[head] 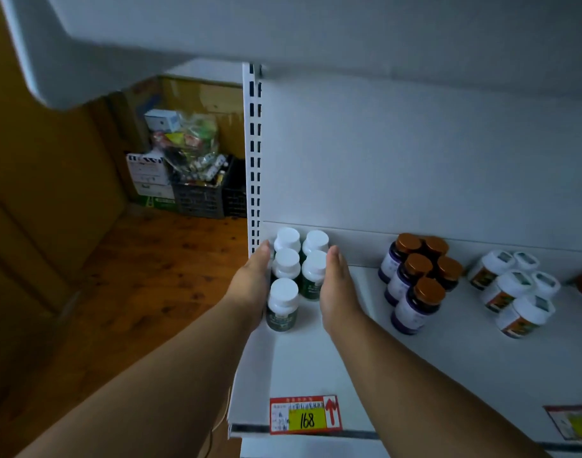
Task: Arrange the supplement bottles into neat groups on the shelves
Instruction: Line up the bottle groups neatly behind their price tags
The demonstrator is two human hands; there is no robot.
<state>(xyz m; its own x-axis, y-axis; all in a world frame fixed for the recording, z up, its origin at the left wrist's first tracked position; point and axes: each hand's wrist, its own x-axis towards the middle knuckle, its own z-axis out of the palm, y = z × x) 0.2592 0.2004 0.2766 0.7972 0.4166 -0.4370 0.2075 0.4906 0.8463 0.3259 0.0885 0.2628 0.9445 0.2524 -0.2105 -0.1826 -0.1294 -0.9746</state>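
Observation:
Several dark green bottles with white caps (284, 294) stand in two rows at the left end of the white shelf (316, 365). My left hand (251, 280) lies flat against the left row, fingers straight. My right hand (337, 289) lies flat against the right row. The group sits between my two palms. Farther right stands a cluster of purple-labelled bottles with brown caps (415, 282). Beyond it is a cluster of white bottles with orange labels (514, 292).
A slotted white upright (254, 160) borders the shelf on the left. Another shelf (283, 28) hangs overhead. A price tag reading 168 (304, 414) sits on the front edge. Crates and boxes of goods (190, 173) stand on the wooden floor at left.

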